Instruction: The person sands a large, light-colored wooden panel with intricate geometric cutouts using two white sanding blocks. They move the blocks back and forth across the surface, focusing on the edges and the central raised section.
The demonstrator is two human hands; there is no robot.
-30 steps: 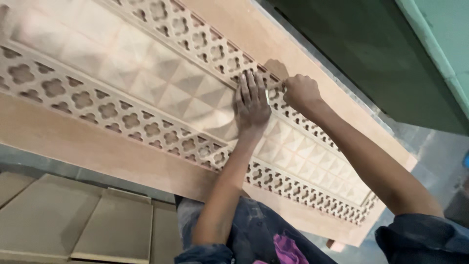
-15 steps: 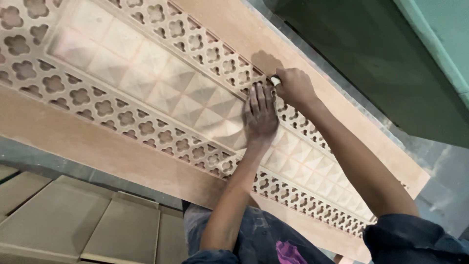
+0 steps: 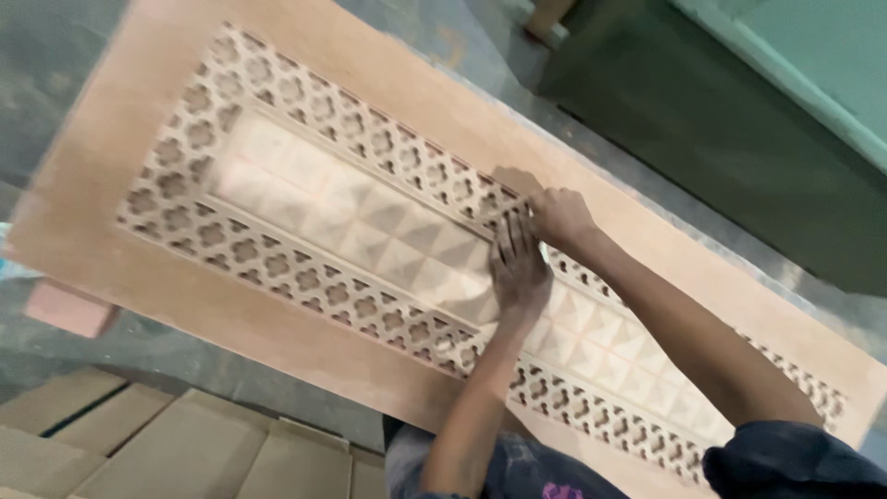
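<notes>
A long wooden door panel (image 3: 305, 333) lies flat, with a carved lattice border (image 3: 277, 263) around a centre of raised pyramid squares (image 3: 370, 231). My left hand (image 3: 519, 270) rests flat, fingers together, on the pyramid squares near the panel's middle. Just beyond it my right hand (image 3: 557, 218) is pinched against the far lattice strip, and something small and pale (image 3: 514, 209) shows at its fingertips. What that piece is I cannot tell. The two hands touch each other.
Flattened cardboard boxes (image 3: 139, 444) lie at the lower left. A reddish brick (image 3: 69, 310) sits under the panel's left end. A dark green board (image 3: 739, 120) stands at the upper right on the grey floor (image 3: 462, 37). My knees in blue cloth (image 3: 517, 467) are below the panel.
The view has swung so the panel's left end now shows. Both hands stay together on the same stretch of lattice, the right one having slid slightly along it.
</notes>
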